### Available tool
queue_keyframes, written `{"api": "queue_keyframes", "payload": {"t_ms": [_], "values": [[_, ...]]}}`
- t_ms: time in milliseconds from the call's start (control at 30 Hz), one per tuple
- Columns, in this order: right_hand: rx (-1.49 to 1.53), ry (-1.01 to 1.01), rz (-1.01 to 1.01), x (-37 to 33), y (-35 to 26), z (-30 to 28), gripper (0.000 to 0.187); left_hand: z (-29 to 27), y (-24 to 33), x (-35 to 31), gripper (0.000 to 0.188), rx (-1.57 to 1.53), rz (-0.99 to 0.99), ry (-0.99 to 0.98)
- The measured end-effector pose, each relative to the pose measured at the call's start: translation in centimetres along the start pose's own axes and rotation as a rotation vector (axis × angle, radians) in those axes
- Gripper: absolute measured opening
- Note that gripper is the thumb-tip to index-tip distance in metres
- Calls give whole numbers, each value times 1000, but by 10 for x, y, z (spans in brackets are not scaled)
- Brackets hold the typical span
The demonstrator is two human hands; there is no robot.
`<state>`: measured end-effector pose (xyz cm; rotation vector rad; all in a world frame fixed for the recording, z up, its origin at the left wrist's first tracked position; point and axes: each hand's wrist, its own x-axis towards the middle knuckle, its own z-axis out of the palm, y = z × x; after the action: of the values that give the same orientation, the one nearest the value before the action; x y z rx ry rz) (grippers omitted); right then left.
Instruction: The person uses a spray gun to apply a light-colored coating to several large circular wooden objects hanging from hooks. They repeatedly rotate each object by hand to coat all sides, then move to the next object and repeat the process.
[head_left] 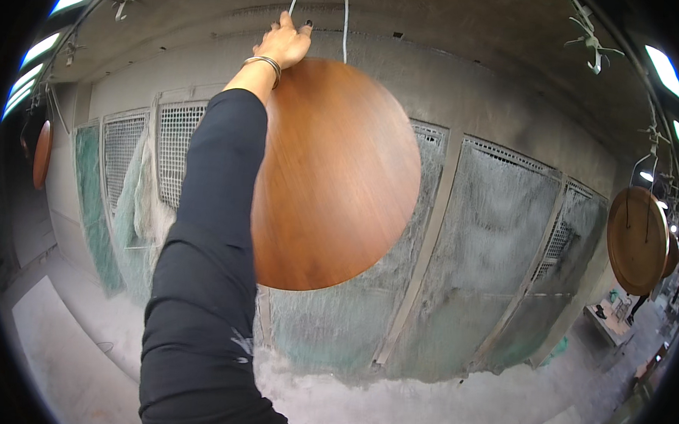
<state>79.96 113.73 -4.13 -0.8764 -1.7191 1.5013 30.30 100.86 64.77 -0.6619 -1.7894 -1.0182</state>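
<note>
A round wooden panel (341, 174), reddish brown with a smooth, slightly glossy face, hangs upright in front of me from a pale wire hanger (345, 26). My left hand (288, 44) is raised to its upper left edge, with fingers curled at the hanger's left strand; the hand hides where strand and panel meet. A metal bangle circles the wrist. My dark-sleeved left arm (204, 282) crosses in front of the panel's left side. I do not see my right hand.
Behind the panel stands a wall of grilles (182, 148) and dusty, greenish filter sheets (498, 219). More round panels (637, 240) hang at the right, and another round panel (43, 155) at the far left. Overhead hooks (591, 45) dangle near both sides. A small table (611, 326) stands at right.
</note>
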Motion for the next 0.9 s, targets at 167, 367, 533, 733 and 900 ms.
{"api": "queue_keyframes", "payload": {"t_ms": [167,367,533,733,900], "values": [[47,-28,60,-19,-21,-8,25,-64,9,-113,66,144,518,151],[-89,-88,59,3,-19,-39,42,-248,-40,-386,29,264,1024,82],[-23,25,11,49,-88,-48,44,-227,-113,-618,14,-190,-459,-117],[217,75,-580,83,-294,-54,36,-201,-113,-825,57,-410,-118,-1204],[448,182,-906,57,-445,-39,40,-193,-123,-806,41,-618,-683,-1833]]}}
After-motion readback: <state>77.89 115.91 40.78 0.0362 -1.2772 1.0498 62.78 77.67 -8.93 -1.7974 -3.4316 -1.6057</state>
